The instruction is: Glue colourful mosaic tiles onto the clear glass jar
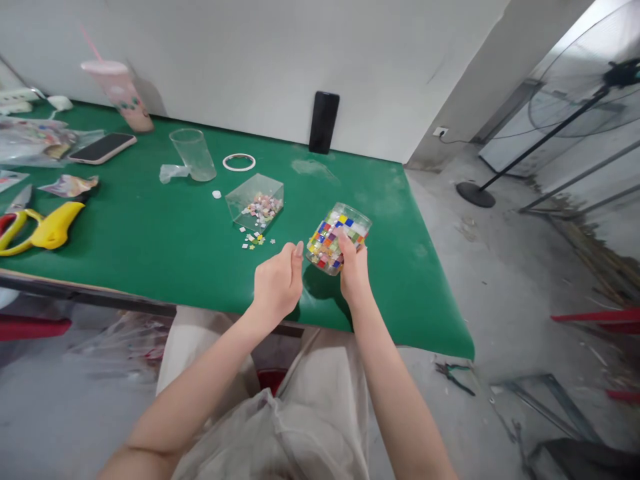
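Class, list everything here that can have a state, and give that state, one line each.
tiled jar: tilted, gripped in right hand.
left hand: curled beside the jar; contents hidden.
clear box: tiles inside, more scattered in front.
clear cup: upright, empty.
pink tumbler: upright, lidded, straw in.
flat phone: screen dark.
leaning phone: propped upright, screen dark.

head camera looks forward and down, close over green table (150, 247).

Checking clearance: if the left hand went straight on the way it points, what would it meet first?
Probably the tile-covered jar held in the right hand; the left hand points at it across a small gap. Depth is uncertain from one view.
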Motion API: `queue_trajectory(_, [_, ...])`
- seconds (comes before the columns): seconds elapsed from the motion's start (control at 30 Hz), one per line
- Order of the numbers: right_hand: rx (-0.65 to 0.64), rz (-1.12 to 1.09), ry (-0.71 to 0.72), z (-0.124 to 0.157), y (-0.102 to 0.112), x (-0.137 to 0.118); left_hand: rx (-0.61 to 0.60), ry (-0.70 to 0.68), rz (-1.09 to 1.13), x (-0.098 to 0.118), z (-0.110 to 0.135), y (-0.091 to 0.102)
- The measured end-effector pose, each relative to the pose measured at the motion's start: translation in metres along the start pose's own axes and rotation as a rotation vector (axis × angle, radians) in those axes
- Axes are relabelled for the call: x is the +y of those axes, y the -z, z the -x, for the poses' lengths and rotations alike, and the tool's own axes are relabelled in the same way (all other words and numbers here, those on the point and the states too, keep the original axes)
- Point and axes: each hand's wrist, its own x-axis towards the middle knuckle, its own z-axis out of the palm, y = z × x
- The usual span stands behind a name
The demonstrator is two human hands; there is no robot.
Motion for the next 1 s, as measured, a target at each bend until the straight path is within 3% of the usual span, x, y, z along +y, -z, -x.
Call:
queue_trajectory(0.4, [0.015,0.075,0.129,0.011,-0.002,-0.012,-0.028,0.094,0.126,-0.003,0.0,-0.01])
queue_trajectory(1.0, [0.01,0.07,0.116,0.011,-0.001,-0.009,-0.108,0.027,-0.097,-0.001,0.0,-0.013])
